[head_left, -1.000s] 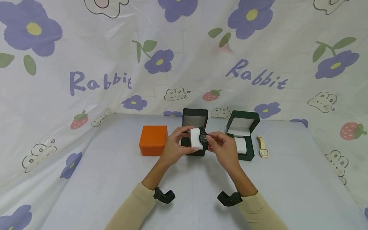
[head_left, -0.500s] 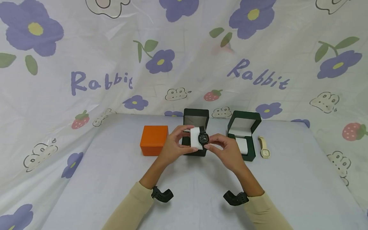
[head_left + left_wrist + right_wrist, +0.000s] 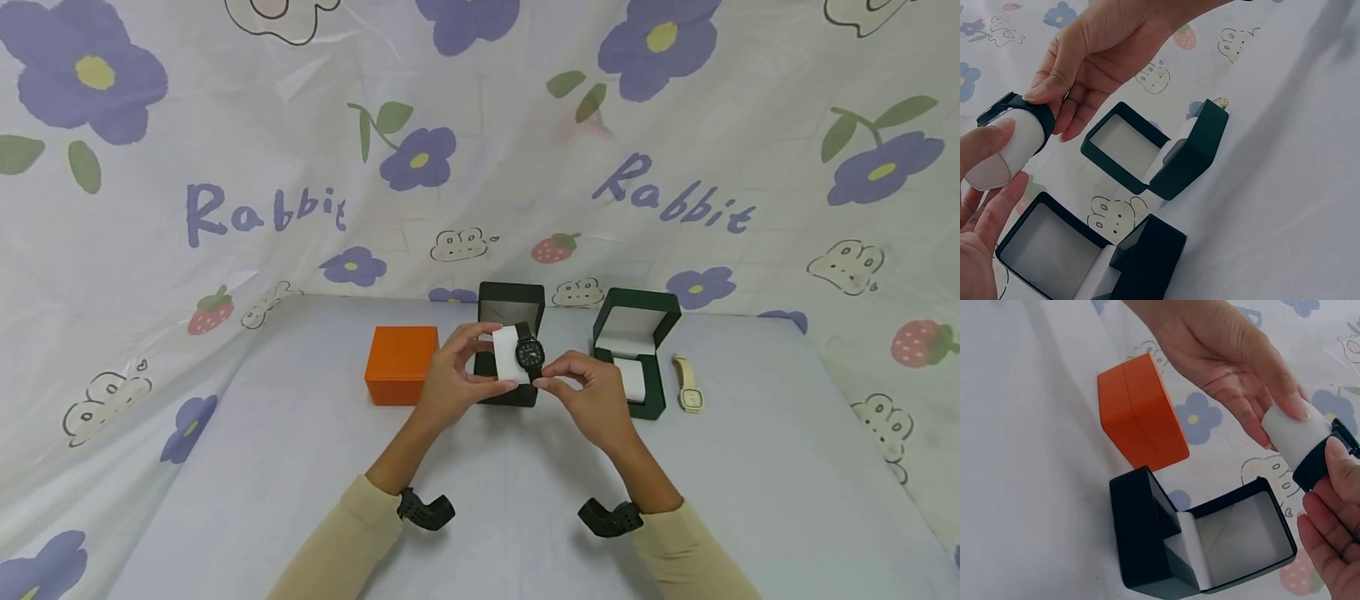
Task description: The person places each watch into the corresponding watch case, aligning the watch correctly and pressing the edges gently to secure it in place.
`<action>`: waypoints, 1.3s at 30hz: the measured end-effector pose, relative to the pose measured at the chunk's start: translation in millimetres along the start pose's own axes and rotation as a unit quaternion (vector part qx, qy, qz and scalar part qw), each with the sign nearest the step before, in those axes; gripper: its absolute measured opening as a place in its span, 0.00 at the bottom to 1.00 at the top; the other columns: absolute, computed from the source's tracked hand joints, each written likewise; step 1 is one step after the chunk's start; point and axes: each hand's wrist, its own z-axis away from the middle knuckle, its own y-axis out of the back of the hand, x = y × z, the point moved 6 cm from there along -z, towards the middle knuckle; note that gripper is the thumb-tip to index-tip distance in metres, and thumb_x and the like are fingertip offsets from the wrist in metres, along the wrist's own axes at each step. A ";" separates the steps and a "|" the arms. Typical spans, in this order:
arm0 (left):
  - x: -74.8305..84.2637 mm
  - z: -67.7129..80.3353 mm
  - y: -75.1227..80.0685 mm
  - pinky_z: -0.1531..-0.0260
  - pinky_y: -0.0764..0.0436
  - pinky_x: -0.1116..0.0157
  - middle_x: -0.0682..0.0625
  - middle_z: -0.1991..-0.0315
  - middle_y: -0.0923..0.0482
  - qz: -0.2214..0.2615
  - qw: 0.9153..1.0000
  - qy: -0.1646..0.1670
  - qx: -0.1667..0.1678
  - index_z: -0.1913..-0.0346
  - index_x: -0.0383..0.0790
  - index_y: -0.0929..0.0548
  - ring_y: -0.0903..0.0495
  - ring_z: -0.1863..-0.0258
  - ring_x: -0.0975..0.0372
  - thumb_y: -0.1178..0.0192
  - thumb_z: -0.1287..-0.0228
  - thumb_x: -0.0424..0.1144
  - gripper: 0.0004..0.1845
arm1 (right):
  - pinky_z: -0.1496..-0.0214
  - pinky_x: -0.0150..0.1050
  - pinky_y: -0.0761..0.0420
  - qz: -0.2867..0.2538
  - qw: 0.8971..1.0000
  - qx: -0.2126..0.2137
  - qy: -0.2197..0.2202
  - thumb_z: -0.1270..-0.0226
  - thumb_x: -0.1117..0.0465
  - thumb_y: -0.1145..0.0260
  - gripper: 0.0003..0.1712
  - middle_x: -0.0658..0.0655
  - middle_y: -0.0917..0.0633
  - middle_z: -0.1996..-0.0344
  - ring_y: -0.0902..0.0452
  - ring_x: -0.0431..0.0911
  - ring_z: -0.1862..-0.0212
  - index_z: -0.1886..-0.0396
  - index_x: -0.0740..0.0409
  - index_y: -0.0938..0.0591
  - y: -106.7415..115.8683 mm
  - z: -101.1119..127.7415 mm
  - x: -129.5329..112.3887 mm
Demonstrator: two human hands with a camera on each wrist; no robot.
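My left hand [image 3: 454, 371] grips a white watch cushion [image 3: 507, 357] between thumb and fingers, held up in front of the open black box [image 3: 510, 302]. A black wristwatch [image 3: 529, 353] is wrapped round the cushion's right end, its dial facing up toward me. With thumb and fingertips my right hand [image 3: 592, 392] pinches the watch strap [image 3: 1038, 115] at its lower part. In the right wrist view the strap circles the cushion [image 3: 1297, 434], and the black box [image 3: 1147, 537] below shows a pale lining.
A closed orange box [image 3: 401, 365] stands left of the black box. On the right sits an open green box [image 3: 651, 387] with a white cushion [image 3: 628, 379] inside. Beyond it a gold watch [image 3: 687, 385] lies on the white-covered table [image 3: 487, 517]. A printed cloth hangs behind.
The right hand's fingers have shifted from the dial's side down to the lower strap. The watch has turned and tilted slightly on the cushion, and the cushion has risen a little.
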 end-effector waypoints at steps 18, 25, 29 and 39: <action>-0.6 -1.1 -1.1 0.63 0.11 0.56 0.48 0.38 0.27 -0.011 1.000 -0.002 -0.002 0.33 0.43 0.23 0.20 0.45 0.50 0.22 0.50 0.25 0.39 | 0.55 0.33 0.16 -0.038 0.998 0.036 -0.025 0.41 0.65 0.22 0.04 0.55 0.11 0.70 0.18 0.43 0.63 0.67 0.60 0.09 -4.9 4.3 6.3; 1.2 -5.0 -0.9 0.60 0.11 0.55 0.46 0.36 0.28 0.023 0.999 0.009 -0.039 0.31 0.40 0.25 0.21 0.44 0.49 0.23 0.50 0.23 0.40 | 0.40 0.39 0.18 -0.036 0.999 -0.025 0.007 0.43 0.68 0.22 0.16 0.58 0.12 0.57 0.17 0.49 0.50 0.54 0.63 0.14 5.4 2.8 -4.9; 1.5 -3.8 -1.8 0.58 0.12 0.55 0.48 0.35 0.29 0.031 0.997 0.031 -0.060 0.30 0.39 0.25 0.22 0.43 0.50 0.24 0.49 0.22 0.40 | 0.39 0.53 0.19 -0.029 0.997 -0.067 0.034 0.48 0.72 0.20 0.43 0.64 0.20 0.39 0.22 0.59 0.40 0.31 0.64 0.27 12.2 0.7 -21.2; 5.2 1.8 -11.9 0.56 0.12 0.55 0.48 0.31 0.33 0.035 0.991 0.041 -0.125 0.26 0.41 0.29 0.25 0.39 0.44 0.26 0.49 0.20 0.45 | 0.35 0.46 0.22 -0.011 0.986 -0.165 0.035 0.51 0.62 0.16 0.59 0.55 0.29 0.27 0.27 0.53 0.32 0.20 0.48 0.38 6.6 -1.2 -6.7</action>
